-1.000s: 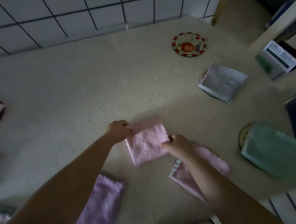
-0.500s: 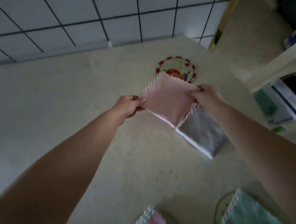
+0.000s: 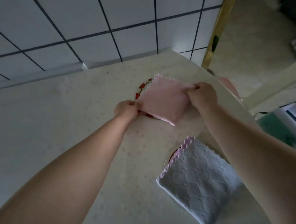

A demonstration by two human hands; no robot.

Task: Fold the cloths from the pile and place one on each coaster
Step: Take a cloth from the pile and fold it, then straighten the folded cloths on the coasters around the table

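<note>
The left hand (image 3: 126,109) is pinching the near-left corner of a folded pink cloth (image 3: 165,100), fingers curled round the edge, while the right hand (image 3: 203,96) is pinching the far-right corner in the same way. Between them the pink cloth is lying spread over a round coaster (image 3: 142,88) with a red-patterned rim, covering most of it (only the left arc and a sliver at the near side are showing). Whether the cloth is resting fully on the coaster or hanging just above it is hard to tell. Its scalloped edge is pointing toward the tiled wall (image 3: 88,29) at the back.

Nearer the camera and to the right, a folded grey cloth (image 3: 199,182) with a pale purple scalloped edge is lying on a second coaster (image 3: 171,155), of which only a thin curved rim is peeking out at the cloth's left side. The right forearm is crossing over the grey cloth's right part. The two cloths are sitting well apart on the pale worktop (image 3: 59,133), which is faintly dotted with a small pattern.

At the right edge, beyond the worktop, a green object (image 3: 278,129) is sitting beside a white box; the dim light is blurring both.
</note>
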